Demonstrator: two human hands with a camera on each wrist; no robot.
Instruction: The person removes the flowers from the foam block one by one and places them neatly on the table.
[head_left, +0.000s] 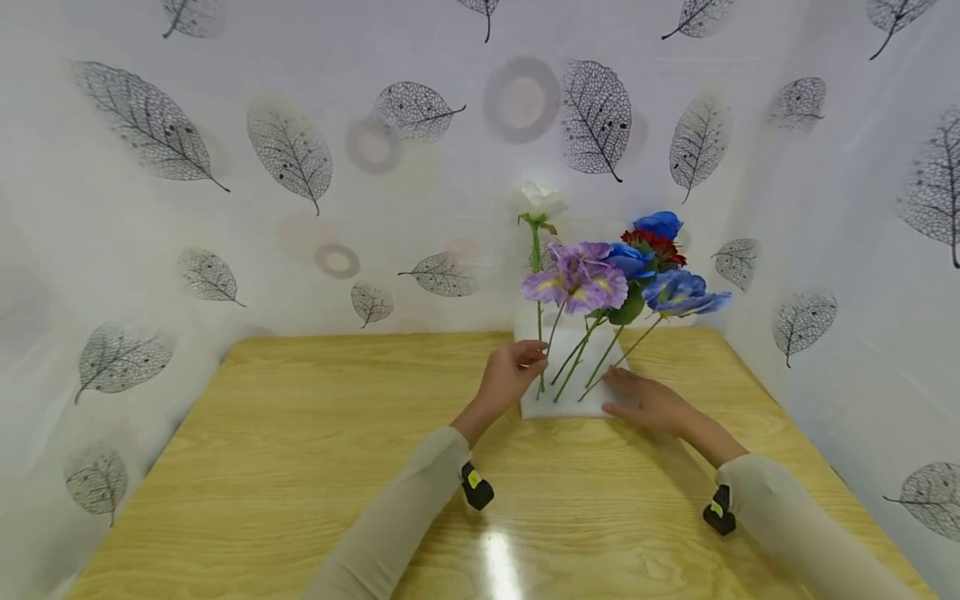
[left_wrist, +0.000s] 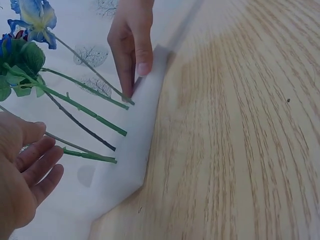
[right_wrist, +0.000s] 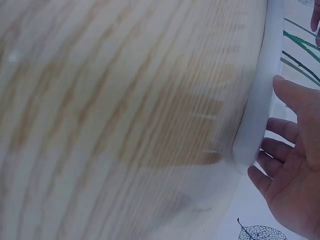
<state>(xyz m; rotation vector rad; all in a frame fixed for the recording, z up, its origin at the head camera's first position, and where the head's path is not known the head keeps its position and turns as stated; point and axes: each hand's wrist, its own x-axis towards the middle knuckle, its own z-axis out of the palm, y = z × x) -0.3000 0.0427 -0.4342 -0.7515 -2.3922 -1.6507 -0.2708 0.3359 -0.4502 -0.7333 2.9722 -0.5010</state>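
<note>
A white foam block (head_left: 536,407) lies on the table with several artificial flowers standing in it. My left hand (head_left: 510,373) is at its left side, thumb and fingertips pinching the thin stem of a purple iris (head_left: 576,279). In the left wrist view that stem leaves between the thumb tip and nearest fingertip and runs down to the foam. My right hand (head_left: 648,402) rests against the block's right side, its fingers (right_wrist: 274,150) fairly straight along the edge. A white rose (head_left: 540,200) stands tallest behind the left hand. A blue iris (head_left: 684,293) leans right above the right hand.
Blue roses (head_left: 628,260) and a dark red flower (head_left: 655,247) crowd between the irises. Close behind the block hangs a white curtain (head_left: 442,192) printed with leaves. The wooden table (head_left: 330,442) spreads left and in front of it.
</note>
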